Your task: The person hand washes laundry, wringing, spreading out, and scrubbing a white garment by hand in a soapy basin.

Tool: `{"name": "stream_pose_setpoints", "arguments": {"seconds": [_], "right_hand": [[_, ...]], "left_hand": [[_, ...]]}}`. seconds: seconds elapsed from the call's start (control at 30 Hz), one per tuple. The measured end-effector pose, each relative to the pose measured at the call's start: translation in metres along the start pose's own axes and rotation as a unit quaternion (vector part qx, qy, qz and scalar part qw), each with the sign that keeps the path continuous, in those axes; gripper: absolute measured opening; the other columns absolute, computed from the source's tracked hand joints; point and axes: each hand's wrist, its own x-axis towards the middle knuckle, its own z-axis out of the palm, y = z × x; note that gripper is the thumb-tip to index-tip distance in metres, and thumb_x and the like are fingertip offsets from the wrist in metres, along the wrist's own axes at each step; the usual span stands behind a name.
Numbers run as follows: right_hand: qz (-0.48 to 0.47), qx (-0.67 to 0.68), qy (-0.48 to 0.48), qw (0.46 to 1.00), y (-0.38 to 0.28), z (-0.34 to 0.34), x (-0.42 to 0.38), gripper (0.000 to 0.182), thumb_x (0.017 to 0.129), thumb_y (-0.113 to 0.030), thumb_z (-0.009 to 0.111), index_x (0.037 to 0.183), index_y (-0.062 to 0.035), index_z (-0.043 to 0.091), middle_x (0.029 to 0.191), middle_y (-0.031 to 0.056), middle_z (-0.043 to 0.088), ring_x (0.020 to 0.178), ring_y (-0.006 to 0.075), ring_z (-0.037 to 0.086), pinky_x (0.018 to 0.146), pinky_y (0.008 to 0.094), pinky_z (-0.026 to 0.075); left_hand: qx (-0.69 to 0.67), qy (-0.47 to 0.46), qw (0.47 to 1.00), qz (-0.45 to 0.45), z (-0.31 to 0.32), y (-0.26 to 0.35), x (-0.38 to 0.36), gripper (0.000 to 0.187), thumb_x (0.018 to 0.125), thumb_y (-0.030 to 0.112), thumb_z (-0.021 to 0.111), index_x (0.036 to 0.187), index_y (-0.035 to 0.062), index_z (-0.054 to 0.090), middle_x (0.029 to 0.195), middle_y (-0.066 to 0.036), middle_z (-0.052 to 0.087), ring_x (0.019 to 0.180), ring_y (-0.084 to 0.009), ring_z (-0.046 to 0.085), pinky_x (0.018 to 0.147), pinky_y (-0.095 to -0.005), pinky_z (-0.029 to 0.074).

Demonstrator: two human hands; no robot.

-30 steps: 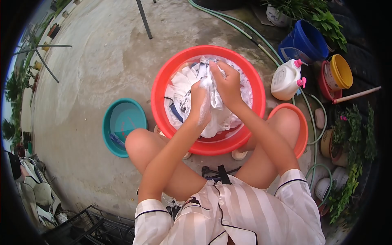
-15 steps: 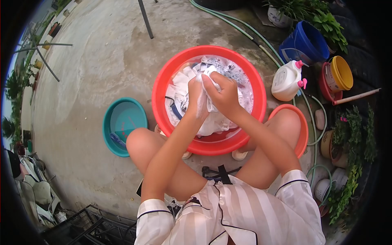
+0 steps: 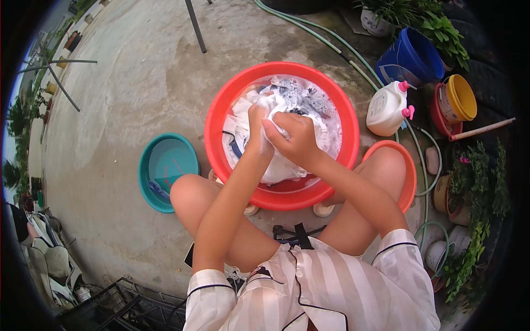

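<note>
Between my knees stands a large red basin [image 3: 214, 138] holding soapy water with suds [image 3: 326, 102] and wet, mostly white clothes [image 3: 284, 167] with some dark blue parts. Both hands are close together over its middle. My left hand [image 3: 259, 124], with foam on it, is closed on a bunched white garment [image 3: 280, 108]. My right hand [image 3: 293, 138] is wrapped round the same cloth, just beside the left. The fingers are partly hidden by the cloth and the backs of the hands.
A teal basin [image 3: 142, 176] with water and a dark blue cloth sits left. At right are an orange basin [image 3: 410, 182], a white pump jug [image 3: 383, 113], a blue bucket [image 3: 395, 60], a yellow bucket [image 3: 462, 96], a green hose [image 3: 331, 41] and potted plants.
My hands have shifted slightly; the right one has moved a little lower, still gripping the white garment. The cloth's folds have altered and more suds show at the upper right.
</note>
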Motion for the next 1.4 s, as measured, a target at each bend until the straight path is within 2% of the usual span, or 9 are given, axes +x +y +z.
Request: {"name": "stream_pose_setpoints", "arguments": {"seconds": [0.13,0.27,0.47,0.67,0.77,0.87,0.97,1.1,1.4], "right_hand": [[0.206,0.069,0.060,0.974,0.022,-0.006,0.020,0.032,0.084,-0.022,0.057,0.063,0.0005,0.047,0.050,0.0116,0.040,0.044,0.0173,0.036,0.045,0.0310,0.034],[0.244,0.106,0.078,0.961,0.032,-0.004,0.020,0.027,0.086,-0.018,0.054,0.068,0.0019,0.050,0.054,0.0057,0.039,0.054,0.0076,0.034,0.049,0.0266,0.033],[-0.030,0.006,-0.035,0.999,-0.008,0.000,-0.003,0.030,0.080,-0.020,0.059,0.061,-0.0011,0.047,0.053,0.0142,0.049,0.046,0.0325,0.049,0.044,0.0352,0.037],[0.126,0.023,0.029,0.991,0.009,-0.005,0.012,0.031,0.081,-0.021,0.058,0.061,-0.0008,0.047,0.052,0.0142,0.046,0.045,0.0304,0.048,0.044,0.0346,0.037],[0.235,0.128,0.091,0.959,0.033,-0.006,0.023,0.029,0.084,-0.016,0.056,0.063,0.0013,0.046,0.051,0.0082,0.036,0.051,0.0080,0.031,0.046,0.0282,0.032],[0.228,0.107,0.088,0.964,0.031,-0.003,0.017,0.028,0.085,-0.016,0.056,0.064,0.0013,0.046,0.052,0.0078,0.034,0.054,0.0057,0.031,0.046,0.0278,0.032],[0.138,0.036,0.036,0.989,0.008,-0.003,0.008,0.028,0.081,-0.020,0.058,0.061,-0.0024,0.048,0.052,0.0146,0.047,0.045,0.0303,0.045,0.044,0.0344,0.036],[-0.021,0.006,-0.042,0.999,-0.007,-0.001,-0.005,0.027,0.079,-0.019,0.059,0.059,-0.0037,0.048,0.052,0.0140,0.047,0.045,0.0299,0.048,0.044,0.0347,0.038],[0.210,0.105,0.086,0.968,0.034,-0.004,0.019,0.029,0.085,-0.020,0.055,0.064,-0.0002,0.050,0.051,0.0127,0.043,0.042,0.0230,0.036,0.043,0.0330,0.033]], "left_hand": [[0.063,0.042,0.997,0.013,0.027,0.000,-0.020,0.020,0.088,0.020,0.045,0.090,0.0035,0.056,0.079,-0.001,0.055,0.071,-0.0094,0.054,0.061,-0.0233,0.044],[0.086,0.048,0.995,0.000,0.031,-0.001,-0.026,0.021,0.088,0.020,0.046,0.091,0.0027,0.056,0.078,-0.001,0.054,0.070,-0.0089,0.053,0.061,-0.0234,0.044],[0.012,-0.028,1.000,-0.004,-0.037,-0.015,0.042,0.016,0.083,0.017,0.045,0.087,0.0047,0.055,0.077,0.000,0.053,0.065,-0.0082,0.051,0.056,-0.0231,0.041],[0.024,0.014,1.000,0.006,0.017,0.002,-0.014,0.022,0.083,0.016,0.045,0.097,0.0019,0.056,0.083,-0.002,0.056,0.073,-0.0089,0.055,0.063,-0.0237,0.044],[0.066,0.036,0.997,-0.031,0.030,-0.001,-0.030,0.023,0.086,0.015,0.044,0.098,0.0010,0.057,0.085,-0.003,0.057,0.075,-0.0103,0.055,0.066,-0.0237,0.044],[0.078,0.044,0.996,-0.022,0.027,-0.002,-0.028,0.021,0.086,0.015,0.044,0.096,0.0009,0.057,0.084,-0.003,0.057,0.073,-0.0100,0.055,0.064,-0.0240,0.044],[0.049,0.020,0.999,0.008,0.017,0.004,-0.016,0.021,0.086,0.019,0.045,0.092,0.0028,0.056,0.079,-0.002,0.055,0.068,-0.0097,0.054,0.060,-0.0243,0.044],[0.012,0.013,1.000,-0.003,-0.009,-0.004,0.011,0.022,0.087,0.025,0.046,0.090,0.0053,0.055,0.078,-0.001,0.054,0.068,-0.0100,0.053,0.060,-0.0244,0.043],[0.104,0.026,0.994,-0.025,0.021,-0.007,-0.022,0.024,0.089,0.019,0.041,0.105,0.0053,0.053,0.090,-0.002,0.056,0.080,-0.0106,0.055,0.069,-0.0247,0.045]]}}
